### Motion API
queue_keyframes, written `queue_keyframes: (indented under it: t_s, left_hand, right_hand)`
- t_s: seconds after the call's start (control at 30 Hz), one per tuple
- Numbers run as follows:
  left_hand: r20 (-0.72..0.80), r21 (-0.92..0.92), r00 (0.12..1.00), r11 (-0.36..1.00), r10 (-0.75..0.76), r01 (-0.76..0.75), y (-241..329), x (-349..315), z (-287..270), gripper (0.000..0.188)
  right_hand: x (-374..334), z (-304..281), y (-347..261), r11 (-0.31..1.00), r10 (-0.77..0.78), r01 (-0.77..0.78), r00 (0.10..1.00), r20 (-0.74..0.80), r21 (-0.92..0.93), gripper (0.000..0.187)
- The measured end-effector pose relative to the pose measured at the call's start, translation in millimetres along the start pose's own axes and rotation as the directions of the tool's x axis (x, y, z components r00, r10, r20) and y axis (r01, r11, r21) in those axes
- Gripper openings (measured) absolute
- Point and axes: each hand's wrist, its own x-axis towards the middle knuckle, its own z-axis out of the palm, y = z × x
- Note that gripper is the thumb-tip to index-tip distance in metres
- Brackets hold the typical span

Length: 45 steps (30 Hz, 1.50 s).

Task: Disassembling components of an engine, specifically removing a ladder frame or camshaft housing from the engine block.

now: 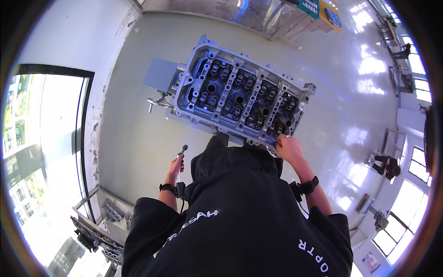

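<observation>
A grey metal engine cylinder head (pixel 240 99) with dark valve springs and round bores sits in front of me, tilted down toward the right. Off its near left side, my left hand (pixel 176 167) is wrapped round the handle of a ratchet wrench (pixel 184 148), the round head pointing up and away from the engine part. My right hand (pixel 289 148) is at the near right corner of the cylinder head, fingers pinched together close to its rim. Whatever lies between those fingers is too small and covered to make out.
A crank handle (pixel 158 102) and a grey plate (pixel 159 74) stick out left of the cylinder head. A metal bench (pixel 217 13) stands at the far side. A rack with engine parts (pixel 99 237) is at lower left. Another person (pixel 387 167) is far right.
</observation>
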Motion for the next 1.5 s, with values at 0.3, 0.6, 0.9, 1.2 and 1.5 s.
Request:
queue_keyframes:
  t_s: [0.3, 0.6, 0.9, 1.2, 1.5]
  left_hand:
    - [0.029, -0.035, 0.999, 0.999, -0.031, 0.032, -5.2, 0.6, -3.4, 0.036]
    - [0.078, -0.064, 0.996, 0.997, 0.053, -0.049, 9.2, 3.1, 7.8, 0.033]
    - [0.079, -0.069, 0.997, 0.997, 0.027, -0.021, 8.4, 11.2, 8.3, 0.031]
    - [0.052, -0.139, 0.998, 0.990, 0.025, -0.017, -5.0, 9.7, -2.6, 0.025]
    - [0.101, -0.147, 0.994, 0.989, 0.031, -0.016, -1.2, 15.6, -2.9, 0.025]
  right_hand:
    - [0.4, -4.5, -8.4, 0.969, -0.035, 0.043, 0.999, 0.037, -0.245, 0.020]
    - [0.1, -4.1, 0.0, 0.996, -0.070, 0.069, 0.997, -0.012, -0.059, 0.020]
    - [2.6, 0.8, -5.3, 0.963, -0.065, 0.065, 0.998, 0.009, -0.263, 0.022]
    - [1.9, -10.6, -1.7, 0.963, -0.094, 0.105, 0.994, 0.055, -0.247, 0.022]
    - [2.4, -0.4, 8.7, 0.956, -0.197, 0.195, 0.980, 0.011, -0.219, 0.024]
